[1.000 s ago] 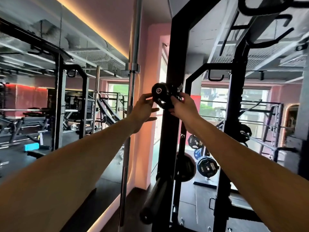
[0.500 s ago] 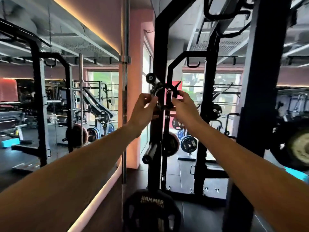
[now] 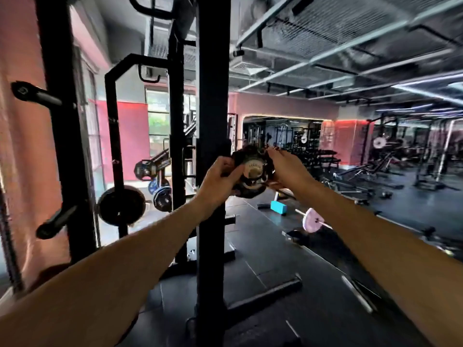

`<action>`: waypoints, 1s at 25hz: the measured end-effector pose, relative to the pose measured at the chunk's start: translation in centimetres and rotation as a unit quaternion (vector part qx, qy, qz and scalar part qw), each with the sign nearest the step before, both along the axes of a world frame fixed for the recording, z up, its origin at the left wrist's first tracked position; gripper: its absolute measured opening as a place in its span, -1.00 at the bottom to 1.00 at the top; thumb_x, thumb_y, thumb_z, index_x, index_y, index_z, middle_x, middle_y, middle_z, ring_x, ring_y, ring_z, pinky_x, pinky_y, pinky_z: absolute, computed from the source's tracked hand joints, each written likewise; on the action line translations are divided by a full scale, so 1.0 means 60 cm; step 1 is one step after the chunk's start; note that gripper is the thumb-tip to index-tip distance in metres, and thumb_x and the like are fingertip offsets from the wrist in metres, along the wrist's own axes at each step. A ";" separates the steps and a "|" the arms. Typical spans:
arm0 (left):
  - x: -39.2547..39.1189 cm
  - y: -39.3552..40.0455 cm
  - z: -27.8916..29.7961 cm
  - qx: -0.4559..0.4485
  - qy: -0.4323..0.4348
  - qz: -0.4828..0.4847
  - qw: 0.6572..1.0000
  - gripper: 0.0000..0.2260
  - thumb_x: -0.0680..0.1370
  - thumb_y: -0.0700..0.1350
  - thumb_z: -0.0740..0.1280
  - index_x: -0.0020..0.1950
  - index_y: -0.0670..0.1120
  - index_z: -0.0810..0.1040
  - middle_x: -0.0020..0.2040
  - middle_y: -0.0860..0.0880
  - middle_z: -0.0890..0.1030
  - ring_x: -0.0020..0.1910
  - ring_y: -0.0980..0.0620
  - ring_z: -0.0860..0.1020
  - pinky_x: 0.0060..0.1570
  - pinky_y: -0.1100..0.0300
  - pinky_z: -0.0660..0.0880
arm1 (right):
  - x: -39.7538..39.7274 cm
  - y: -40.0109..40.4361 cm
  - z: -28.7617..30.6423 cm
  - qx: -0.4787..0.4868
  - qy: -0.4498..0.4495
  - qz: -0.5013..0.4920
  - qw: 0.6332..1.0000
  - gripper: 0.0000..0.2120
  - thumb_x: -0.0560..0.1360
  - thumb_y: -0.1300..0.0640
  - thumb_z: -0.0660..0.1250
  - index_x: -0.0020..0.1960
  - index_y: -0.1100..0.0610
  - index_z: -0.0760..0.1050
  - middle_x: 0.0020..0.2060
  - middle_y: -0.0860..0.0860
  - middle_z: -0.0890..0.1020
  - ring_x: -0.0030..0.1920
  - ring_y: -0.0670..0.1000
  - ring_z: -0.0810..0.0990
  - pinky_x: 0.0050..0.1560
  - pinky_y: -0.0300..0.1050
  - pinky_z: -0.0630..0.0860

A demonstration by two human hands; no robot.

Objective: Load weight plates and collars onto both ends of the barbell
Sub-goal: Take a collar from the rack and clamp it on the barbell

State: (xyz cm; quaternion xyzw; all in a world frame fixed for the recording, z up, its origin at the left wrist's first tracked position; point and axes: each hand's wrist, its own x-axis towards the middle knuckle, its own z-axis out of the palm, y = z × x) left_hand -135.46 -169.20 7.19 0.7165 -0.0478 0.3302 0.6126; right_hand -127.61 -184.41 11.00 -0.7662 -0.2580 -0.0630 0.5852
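Both hands are up at about chest height, right next to the black rack upright (image 3: 213, 146). Left hand (image 3: 218, 181) and right hand (image 3: 288, 171) are wrapped around the barbell end (image 3: 254, 169), fingers curled onto the dark collar (image 3: 246, 190) sitting on the sleeve, one hand per side. You can see the shiny round end cap between them, pretty blurry though, so can't tell if the collar is clamped. Off to the left a black weight plate (image 3: 121, 205) hangs on a storage peg of the rack. On the floor behind, a pink-plated bar (image 3: 310, 220) and a teal block (image 3: 278, 207).
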 end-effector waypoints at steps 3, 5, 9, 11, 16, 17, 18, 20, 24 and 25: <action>0.075 -0.110 -0.042 0.011 0.035 -0.045 0.998 -0.86 0.62 -0.12 0.37 -0.07 -0.04 0.43 -0.14 0.04 0.59 -0.19 0.10 0.65 -0.31 0.20 0.60 | 0.064 -0.126 -0.028 -0.055 0.009 -0.072 0.996 -0.57 0.67 -0.12 0.12 0.15 0.20 0.57 0.04 0.13 0.63 -0.09 0.08 0.63 -0.26 -0.28 0.47; 0.122 -0.171 -0.070 0.013 0.060 -0.051 0.997 -0.85 0.61 -0.12 0.39 -0.08 -0.06 0.43 -0.08 -0.02 0.59 -0.09 0.02 0.65 -0.19 0.11 0.63 | 0.115 -0.187 -0.049 -0.071 0.028 -0.071 0.995 -0.57 0.68 -0.06 0.13 0.15 0.27 0.58 0.11 0.19 0.63 -0.04 0.15 0.61 -0.18 -0.21 0.46; 0.194 -0.244 -0.119 0.045 0.088 0.045 0.994 -0.81 0.59 -0.12 0.42 -0.16 -0.07 0.45 0.18 -0.16 0.44 -0.07 -0.23 0.63 -0.07 -0.21 0.60 | 0.200 -0.250 -0.099 -0.077 0.061 -0.031 0.995 -0.69 0.66 0.01 0.16 0.04 0.22 0.55 -0.04 0.16 0.61 -0.20 0.10 0.59 -0.36 -0.21 0.52; 0.220 -0.260 -0.140 0.054 0.086 0.076 0.992 -0.80 0.58 -0.19 0.43 -0.18 -0.08 0.45 0.19 -0.28 0.47 -0.13 -0.20 0.62 -0.14 -0.14 0.56 | 0.246 -0.266 -0.126 -0.063 0.087 0.019 0.994 -0.72 0.66 -0.01 0.16 0.08 0.15 0.55 -0.03 0.12 0.63 -0.16 0.08 0.65 -0.31 -0.15 0.60; 0.256 -0.258 -0.169 0.050 0.058 0.163 0.984 -0.88 0.59 -0.22 0.41 -0.11 -0.11 0.51 0.06 -0.11 0.47 -0.16 -0.03 0.58 -0.13 -0.05 0.59 | 0.323 -0.254 -0.156 -0.045 0.099 0.139 0.984 -0.84 0.67 -0.08 0.16 0.03 -0.08 0.49 0.04 0.00 0.64 -0.01 0.12 0.71 -0.04 0.07 0.70; 0.262 -0.250 -0.170 0.050 0.060 0.170 0.982 -0.91 0.61 -0.20 0.38 -0.09 -0.09 0.54 0.06 -0.10 0.48 -0.17 0.03 0.59 -0.15 0.01 0.59 | 0.332 -0.248 -0.156 -0.044 0.102 0.148 0.983 -0.83 0.67 -0.09 0.17 -0.01 -0.09 0.49 0.01 -0.03 0.65 -0.03 0.09 0.71 -0.07 0.03 0.70; 0.269 -0.241 -0.169 0.052 0.064 0.176 0.981 -0.91 0.62 -0.19 0.36 -0.09 -0.07 0.56 0.06 -0.11 0.50 -0.20 0.12 0.61 -0.18 0.06 0.57 | 0.343 -0.241 -0.155 -0.040 0.112 0.159 0.980 -0.83 0.67 -0.09 0.18 -0.03 -0.10 0.50 -0.02 -0.05 0.65 -0.07 0.05 0.72 -0.12 -0.01 0.69; 0.286 -0.219 -0.167 0.063 0.071 0.199 0.975 -0.89 0.63 -0.17 0.36 -0.08 0.01 0.56 -0.01 -0.10 0.56 -0.31 0.26 0.61 -0.22 0.10 0.52 | 0.364 -0.225 -0.149 -0.036 0.124 0.176 0.976 -0.83 0.65 -0.12 0.19 -0.01 -0.12 0.52 -0.05 -0.06 0.67 -0.16 -0.02 0.73 -0.19 -0.09 0.68; 0.329 -0.163 -0.156 0.117 0.052 0.230 0.965 -0.65 0.58 -0.24 0.40 0.18 0.18 0.45 -0.07 0.11 0.62 -0.36 0.28 0.59 -0.23 0.22 0.54 | 0.405 -0.174 -0.136 -0.041 0.113 0.181 0.976 -0.67 0.67 -0.15 0.13 0.25 -0.02 0.53 -0.03 -0.06 0.62 -0.13 -0.03 0.67 -0.24 -0.19 0.64; 0.342 -0.150 -0.152 0.148 0.053 0.235 0.959 -0.57 0.57 -0.28 0.39 0.23 0.23 0.45 -0.06 0.13 0.61 -0.32 0.28 0.59 -0.19 0.27 0.55 | 0.416 -0.159 -0.132 -0.045 0.107 0.181 0.977 -0.62 0.67 -0.17 0.12 0.30 0.00 0.53 0.00 -0.05 0.61 -0.03 -0.01 0.64 -0.06 -0.09 0.63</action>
